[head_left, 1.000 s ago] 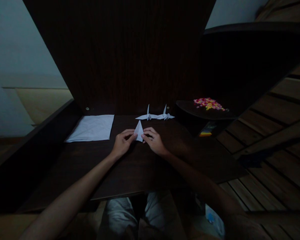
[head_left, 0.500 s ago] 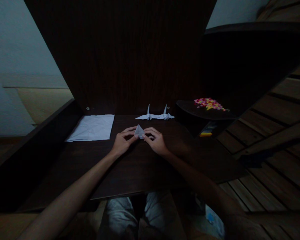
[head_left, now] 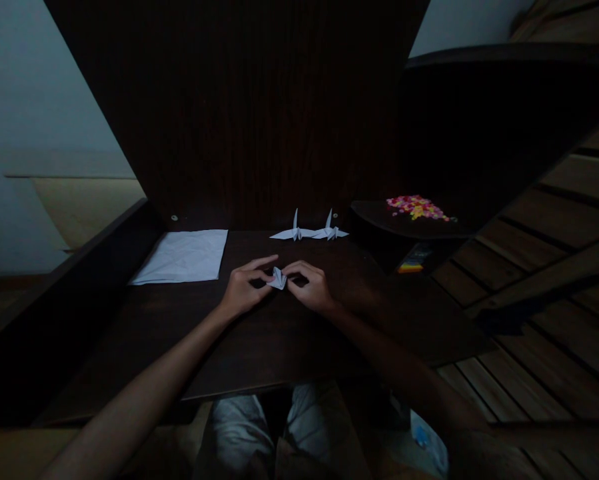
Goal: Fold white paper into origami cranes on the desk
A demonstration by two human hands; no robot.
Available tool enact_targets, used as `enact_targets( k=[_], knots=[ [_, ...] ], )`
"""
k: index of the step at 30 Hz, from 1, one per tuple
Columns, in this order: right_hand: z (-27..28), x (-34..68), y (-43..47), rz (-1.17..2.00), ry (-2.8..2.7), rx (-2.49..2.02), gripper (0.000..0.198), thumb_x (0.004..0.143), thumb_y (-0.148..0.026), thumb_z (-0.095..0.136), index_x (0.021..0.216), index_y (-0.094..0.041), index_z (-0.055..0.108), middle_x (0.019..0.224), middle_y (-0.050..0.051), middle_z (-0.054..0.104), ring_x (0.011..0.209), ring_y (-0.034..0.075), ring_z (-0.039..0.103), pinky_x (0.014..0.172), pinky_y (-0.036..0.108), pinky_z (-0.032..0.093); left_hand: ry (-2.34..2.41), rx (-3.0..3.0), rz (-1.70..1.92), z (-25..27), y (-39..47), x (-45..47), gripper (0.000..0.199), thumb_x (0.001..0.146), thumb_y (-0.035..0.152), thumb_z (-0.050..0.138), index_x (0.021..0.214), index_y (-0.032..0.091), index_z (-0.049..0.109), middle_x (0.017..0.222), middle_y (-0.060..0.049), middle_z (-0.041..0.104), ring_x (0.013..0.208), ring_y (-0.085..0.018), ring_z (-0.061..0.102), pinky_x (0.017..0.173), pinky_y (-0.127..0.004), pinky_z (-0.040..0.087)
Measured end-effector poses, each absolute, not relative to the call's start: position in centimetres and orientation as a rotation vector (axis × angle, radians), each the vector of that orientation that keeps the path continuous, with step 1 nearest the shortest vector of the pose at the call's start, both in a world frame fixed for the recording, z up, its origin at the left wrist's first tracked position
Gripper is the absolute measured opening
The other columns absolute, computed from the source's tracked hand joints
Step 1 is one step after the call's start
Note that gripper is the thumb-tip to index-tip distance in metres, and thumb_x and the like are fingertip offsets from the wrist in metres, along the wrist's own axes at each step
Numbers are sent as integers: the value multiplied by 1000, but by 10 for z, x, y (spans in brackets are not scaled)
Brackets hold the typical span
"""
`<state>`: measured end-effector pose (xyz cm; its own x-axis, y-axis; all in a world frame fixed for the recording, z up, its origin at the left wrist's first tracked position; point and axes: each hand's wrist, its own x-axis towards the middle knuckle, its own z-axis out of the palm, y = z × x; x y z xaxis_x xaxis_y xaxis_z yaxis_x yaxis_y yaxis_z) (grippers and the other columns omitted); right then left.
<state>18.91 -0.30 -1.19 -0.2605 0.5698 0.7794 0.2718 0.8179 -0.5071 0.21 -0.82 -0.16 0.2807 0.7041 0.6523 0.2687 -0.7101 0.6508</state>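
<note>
One small folded white paper (head_left: pixel 278 279) sits between the left hand (head_left: pixel 246 287) and the right hand (head_left: pixel 312 285), touched by both and just over the dark worktop (head_left: pixel 229 363). Left-hand fingertips are clamped lightly on its left edge, with one finger stretched out past its far side. Thumb and forefinger of the right hand close on its right edge. Its underside is hidden, and its small pleats are hard to make out in the dim light. Both forearms run off the bottom of the view.

Just beyond the folded paper and slightly to its right, two white paper cranes (head_left: pixel 295 234) stand in a row, overlapping, so where one ends is unclear. Well to its left lie white paper sheets (head_left: pixel 184 257), creased; how many cannot be told.

Well to its right, a low shelf (head_left: pixel 372 215) bears a heap of tiny pink, red and yellow pieces (head_left: pixel 416 207), too small to identify. Beneath them, a yellow-edged item (head_left: pixel 410 268) is mostly lost in shadow, any lettering unreadable. Nearer the wearer and right of the folded paper, a pale object with a blue patch (head_left: pixel 429 440) shows blurred below the worktop, partly covered by the forearm.
</note>
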Motion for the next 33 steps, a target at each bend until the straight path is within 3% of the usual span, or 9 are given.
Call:
enact_targets(
  k=[6,14,24,33],
  knots=[
    [-11,188,-4,281,-1905,-578,10,79,-10,57,77,-19,62,80,5,68,77,17,65,72,31,53,810,2267,1386,2,-10,2,10,73,18,67,64,17,63,116,-13,67,110,-26,62,97,-47,48],
    [-10,189,-5,359,-1897,-637,8,78,-16,60,76,-22,65,83,6,70,80,19,65,75,36,53,837,2316,1379,0,-10,1,15,77,21,64,64,19,57,99,-11,71,96,-22,65,84,-40,52],
    [-8,186,-6,286,-1847,-594,10,77,-13,59,73,-21,63,78,5,68,73,18,64,69,34,53,1029,2234,1480,-4,-9,1,18,76,24,66,77,20,48,87,-4,66,81,-17,63,76,-31,50],
    [-8,186,-7,296,-1821,-641,11,77,-13,58,72,-21,62,77,5,68,74,18,64,69,33,52,1053,2325,1471,-1,-11,-1,14,79,24,65,90,18,61,88,-5,67,83,-18,62,78,-31,50]
  ],
)
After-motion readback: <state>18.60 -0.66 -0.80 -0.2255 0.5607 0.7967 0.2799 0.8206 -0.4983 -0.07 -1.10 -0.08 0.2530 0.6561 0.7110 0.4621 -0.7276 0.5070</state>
